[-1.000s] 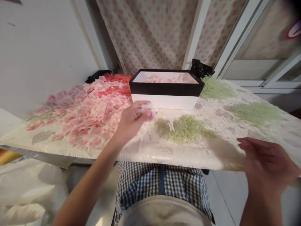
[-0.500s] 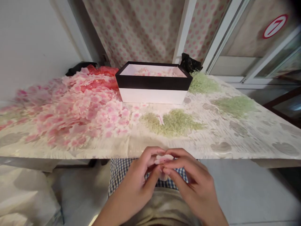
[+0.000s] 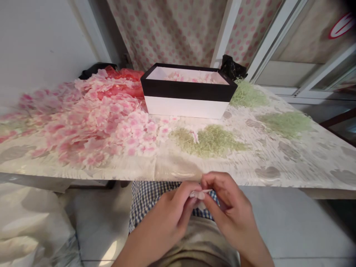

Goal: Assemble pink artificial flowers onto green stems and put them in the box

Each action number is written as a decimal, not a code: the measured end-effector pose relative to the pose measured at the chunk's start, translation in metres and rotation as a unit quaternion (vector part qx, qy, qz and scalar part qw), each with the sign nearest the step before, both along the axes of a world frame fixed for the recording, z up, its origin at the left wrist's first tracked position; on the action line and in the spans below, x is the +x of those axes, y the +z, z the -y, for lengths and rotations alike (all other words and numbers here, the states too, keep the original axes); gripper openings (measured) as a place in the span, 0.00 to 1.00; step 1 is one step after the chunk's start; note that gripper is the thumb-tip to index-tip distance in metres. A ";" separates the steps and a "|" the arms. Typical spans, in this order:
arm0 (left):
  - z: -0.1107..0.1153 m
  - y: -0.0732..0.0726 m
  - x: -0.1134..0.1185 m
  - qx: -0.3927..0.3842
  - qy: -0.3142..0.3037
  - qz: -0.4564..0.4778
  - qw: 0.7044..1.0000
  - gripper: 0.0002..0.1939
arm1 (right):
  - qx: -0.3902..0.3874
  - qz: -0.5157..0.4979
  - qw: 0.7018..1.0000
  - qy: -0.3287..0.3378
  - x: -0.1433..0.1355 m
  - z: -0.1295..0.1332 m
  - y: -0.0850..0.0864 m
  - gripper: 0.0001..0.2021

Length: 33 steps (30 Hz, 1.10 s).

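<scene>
A small pale artificial flower (image 3: 198,194) is between my hands above my lap, just in front of the table edge. My left hand (image 3: 174,209) pinches its petals between thumb and fingers. With thumb and curled fingers, my right hand (image 3: 230,207) grips the flower from the other side, where a thin white bit juts toward the fingertips. Part of the flower is hidden behind my fingers. Beyond my hands lies a clump of green filler sprigs (image 3: 215,141) with one pink-and-white piece (image 3: 195,137) on it. A big heap of pink flower heads (image 3: 91,126) spreads to the left.
A white box with a black rim (image 3: 186,107) stands at the back middle, with pink flowers inside. Red bag material (image 3: 125,85) lies behind the heap. More green sprigs (image 3: 286,124) are on the right, and a black plastic bag (image 3: 233,68) sits behind the box.
My right hand has turned and shifted its pinch to the flower's right side. The flower has tipped so it shows more edge-on. The camera view has shifted slightly.
</scene>
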State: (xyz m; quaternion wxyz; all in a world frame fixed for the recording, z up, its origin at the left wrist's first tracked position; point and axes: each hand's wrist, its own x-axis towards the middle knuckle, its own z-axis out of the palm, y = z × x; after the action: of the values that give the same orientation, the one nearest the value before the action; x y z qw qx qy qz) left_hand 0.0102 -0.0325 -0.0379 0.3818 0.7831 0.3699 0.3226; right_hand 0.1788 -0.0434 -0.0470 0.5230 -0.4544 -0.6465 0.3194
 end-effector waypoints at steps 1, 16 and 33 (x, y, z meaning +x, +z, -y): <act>-0.001 -0.002 0.000 -0.002 0.008 0.013 1.000 0.14 | 0.001 0.017 1.000 -0.023 0.002 -0.001 -0.001 0.15; -0.009 -0.004 -0.010 0.156 0.044 0.138 0.977 0.14 | -0.056 -0.120 0.978 0.161 0.010 -0.008 0.015 0.04; 0.000 -0.005 -0.007 -0.106 0.067 0.264 0.956 0.11 | 0.036 -0.050 0.994 0.091 -0.001 -0.002 0.005 0.14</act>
State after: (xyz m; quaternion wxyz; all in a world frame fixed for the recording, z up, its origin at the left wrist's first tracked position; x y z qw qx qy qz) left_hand 0.0035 -0.0325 -0.0430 0.5246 0.5982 0.3395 0.5018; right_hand 0.1780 -0.0412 -0.0420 0.5394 -0.3582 -0.6695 0.3640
